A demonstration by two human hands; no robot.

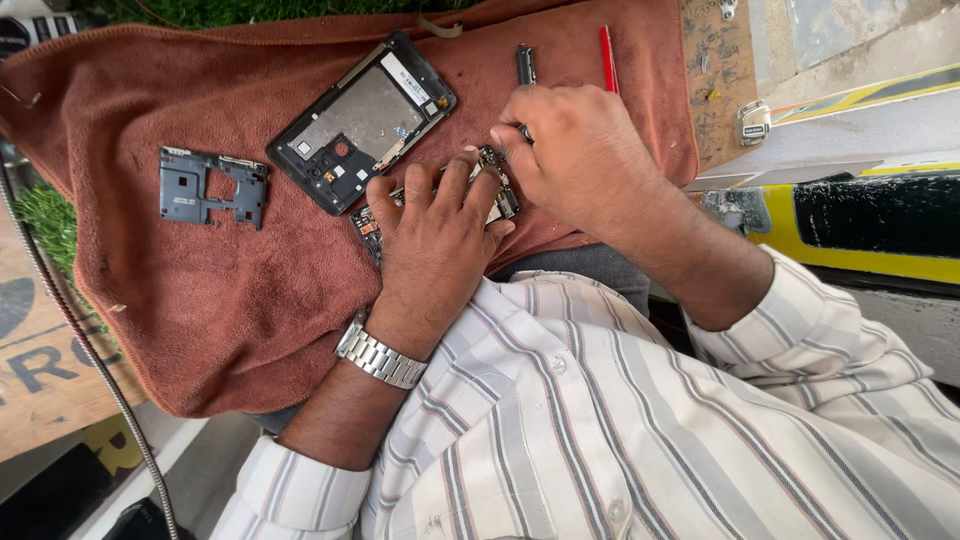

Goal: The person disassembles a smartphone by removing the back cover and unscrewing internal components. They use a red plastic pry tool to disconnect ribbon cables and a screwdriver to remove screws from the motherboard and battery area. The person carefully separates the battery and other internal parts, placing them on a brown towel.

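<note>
**On the brown towel: two hands over a circuit board**

On the brown towel [230,300] the left hand [430,235] lay flat, fingers spread, pressing down a circuit board [497,185]. The right hand [575,155], touching it, was closed around a small dark tool [523,131]. Just to the left lay an opened phone frame [365,120], farther left a grey plastic cover [212,187], and beyond the hands a red pen [607,55]

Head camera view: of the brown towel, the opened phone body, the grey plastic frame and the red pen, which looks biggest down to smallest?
1. brown towel
2. opened phone body
3. grey plastic frame
4. red pen, thinnest, partly hidden by the right hand.
</note>
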